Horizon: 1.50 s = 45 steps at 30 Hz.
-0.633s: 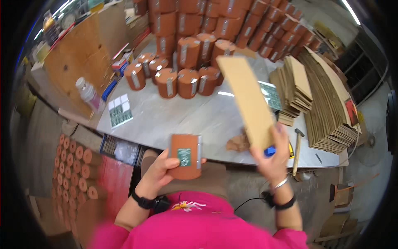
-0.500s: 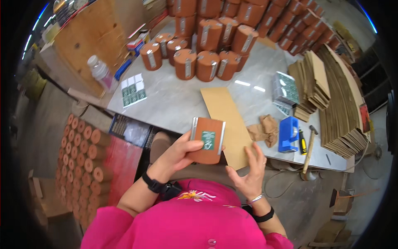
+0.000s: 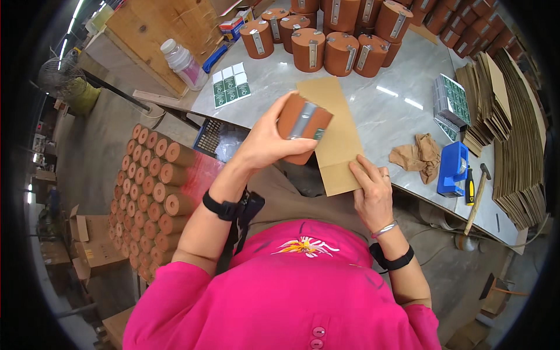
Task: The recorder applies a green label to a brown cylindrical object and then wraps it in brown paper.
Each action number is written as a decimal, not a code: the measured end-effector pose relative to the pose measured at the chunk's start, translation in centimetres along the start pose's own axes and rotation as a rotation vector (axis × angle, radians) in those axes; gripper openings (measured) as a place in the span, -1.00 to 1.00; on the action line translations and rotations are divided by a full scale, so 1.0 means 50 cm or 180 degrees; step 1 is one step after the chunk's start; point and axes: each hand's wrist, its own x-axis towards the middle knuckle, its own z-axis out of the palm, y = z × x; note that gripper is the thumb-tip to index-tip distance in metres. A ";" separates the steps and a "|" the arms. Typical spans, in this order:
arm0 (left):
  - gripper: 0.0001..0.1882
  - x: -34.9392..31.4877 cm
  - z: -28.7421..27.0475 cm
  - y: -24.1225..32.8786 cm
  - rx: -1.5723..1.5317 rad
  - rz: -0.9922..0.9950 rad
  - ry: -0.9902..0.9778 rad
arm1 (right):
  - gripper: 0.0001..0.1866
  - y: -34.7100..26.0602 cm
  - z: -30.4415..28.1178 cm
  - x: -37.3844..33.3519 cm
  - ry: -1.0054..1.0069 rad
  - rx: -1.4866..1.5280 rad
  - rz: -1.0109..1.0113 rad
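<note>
Cardboard, cut as a long tan piece, lies mostly on the grey table, its near end jutting past the edge beside the right hand; those fingers are bent at its corner, though whether the thumb pinches from beneath cannot be told. The left hand is closed around a brown cylinder, held tilted at the cardboard's left side. Good handling here means light fingertip pressure, so the overhang does not buckle, and a firm thumb placed clear of the green label.
</note>
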 end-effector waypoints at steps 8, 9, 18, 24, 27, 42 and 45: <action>-0.06 0.104 0.055 0.007 0.1931 0.0336 -0.0805 | -0.45 0.001 -0.002 0.001 -0.0040 -0.0022 0.0004; -0.06 0.108 0.060 0.009 0.1929 0.0343 -0.0831 | -0.45 0.001 -0.001 0.001 -0.0031 -0.0027 0.0028; -0.06 0.119 0.076 0.004 0.1854 0.0100 -0.1049 | -0.45 -0.003 -0.006 0.004 -0.0084 -0.0053 0.0088; -0.07 0.121 0.078 -0.005 0.1903 0.0233 -0.0938 | -0.46 -0.002 -0.010 0.006 -0.0113 -0.0120 0.0083; -0.07 0.121 0.079 -0.009 0.1949 0.0240 -0.0952 | -0.45 -0.002 -0.013 0.008 -0.0171 -0.0151 0.0115; -0.34 0.125 0.063 -0.053 0.0465 -0.0223 -0.0888 | -0.71 0.017 -0.064 0.086 -0.0007 0.0343 -0.0421; -0.40 0.122 0.068 -0.065 -0.0035 -0.0337 -0.0851 | -0.88 0.009 -0.067 0.166 0.0314 0.0614 -0.0807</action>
